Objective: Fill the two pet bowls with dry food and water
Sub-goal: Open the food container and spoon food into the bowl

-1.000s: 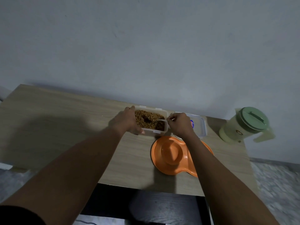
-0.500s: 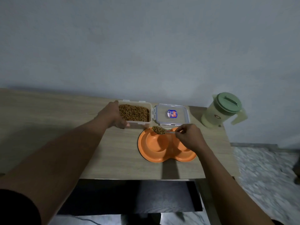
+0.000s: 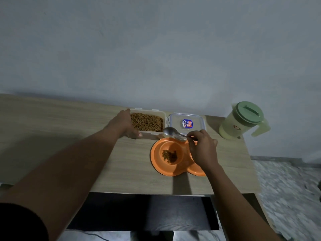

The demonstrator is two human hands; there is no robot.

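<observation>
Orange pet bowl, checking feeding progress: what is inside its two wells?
The orange pet bowl has a small pile of dry food in its left well. The right hand, holding a spoon, covers most of the right well, so its contents cannot be seen.

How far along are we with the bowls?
Done: one small kibble heap lies in the bowl, left well. In hand: right hand pinches the empty spoon, left hand holds the container. Left: more kibble, then water; the jug stands lidded, apart.
</observation>
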